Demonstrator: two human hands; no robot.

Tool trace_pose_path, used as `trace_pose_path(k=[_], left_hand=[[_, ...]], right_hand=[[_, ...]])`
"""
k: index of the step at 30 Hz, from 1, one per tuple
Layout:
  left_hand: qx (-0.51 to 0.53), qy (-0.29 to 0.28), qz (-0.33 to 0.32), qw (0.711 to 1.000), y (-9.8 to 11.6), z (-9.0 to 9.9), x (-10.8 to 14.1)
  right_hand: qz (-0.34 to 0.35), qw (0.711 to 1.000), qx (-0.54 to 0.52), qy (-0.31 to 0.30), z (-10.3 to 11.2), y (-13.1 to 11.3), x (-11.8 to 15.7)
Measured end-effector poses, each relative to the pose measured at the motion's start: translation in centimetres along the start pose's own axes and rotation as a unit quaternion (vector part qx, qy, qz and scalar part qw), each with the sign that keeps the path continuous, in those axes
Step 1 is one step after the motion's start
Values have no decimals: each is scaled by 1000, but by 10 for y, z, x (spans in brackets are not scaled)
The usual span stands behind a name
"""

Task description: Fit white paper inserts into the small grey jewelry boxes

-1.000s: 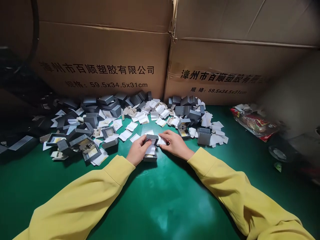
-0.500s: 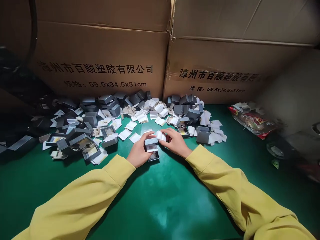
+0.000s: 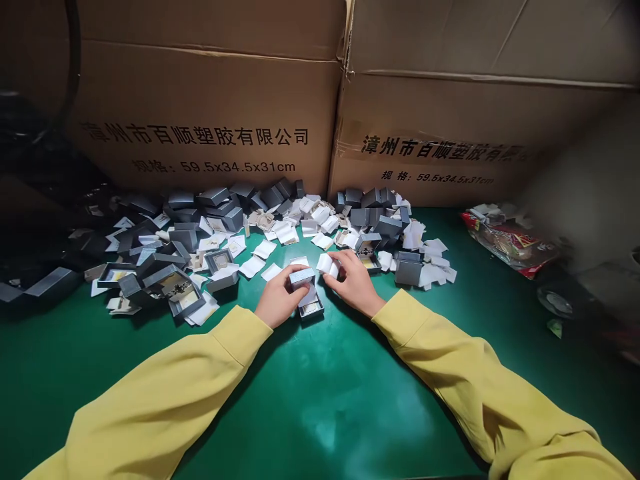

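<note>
My left hand grips a small grey-blue hinged box by its raised lid, its thumb inside against the pale lining. The box's lower half faces me and holds a light insert. Between the thumb and fingers of my right hand is a folded white card insert, just right of the box and apart from it. Behind my left hand, white paper pieces lie on the green table.
Dark grey boxes and white inserts lie heaped at the left and at the right. Two large cardboard cartons stand behind. A red plastic packet lies at the far right.
My left thumb has shifted into the box's lid, and the box now sits slightly farther right. The white card insert in my right hand has tilted and moved slightly away from the box.
</note>
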State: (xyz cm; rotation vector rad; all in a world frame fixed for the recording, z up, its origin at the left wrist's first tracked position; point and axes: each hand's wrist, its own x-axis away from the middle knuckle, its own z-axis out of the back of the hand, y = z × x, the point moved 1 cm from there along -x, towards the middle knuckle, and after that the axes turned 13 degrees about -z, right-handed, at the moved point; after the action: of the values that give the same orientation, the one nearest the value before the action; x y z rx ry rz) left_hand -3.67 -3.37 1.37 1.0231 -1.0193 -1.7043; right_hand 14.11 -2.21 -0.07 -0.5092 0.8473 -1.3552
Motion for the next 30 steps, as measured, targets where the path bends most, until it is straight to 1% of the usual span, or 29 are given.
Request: trace_pose_path(k=[8,12,14,17,20,22,25,28,30], left_hand=[[2,17,2,1000,-7,-1,-1],[34,33,-12,999,-10,-2,-1],[44,43,-10,998,-11,-2,-1],[34,68,2,997,-11,-2,-1],[-4,92,-1,996,-12,0,1],[-48,89,-20,995,-13,0,2],[-95,64,-50,992,-12,0,4],[-93,40,-73,992,-9,0,5],[-80,34,-96,992,-6,1,5]], right_hand=[[5,1000,20,-20,-1,0,1],[9,1000,21,-22,-1,0,1],[11,999,22,-21,-1,0,1],[11,999,23,-23,-1,0,2],[12,999,21,-24,-2,1,2],[15,999,19,-25,-3,2,2],[17,999,23,-31,-2,1,2],[16,999,29,-37,-1,0,2],[14,999,30,-38,-1,-1,3]])
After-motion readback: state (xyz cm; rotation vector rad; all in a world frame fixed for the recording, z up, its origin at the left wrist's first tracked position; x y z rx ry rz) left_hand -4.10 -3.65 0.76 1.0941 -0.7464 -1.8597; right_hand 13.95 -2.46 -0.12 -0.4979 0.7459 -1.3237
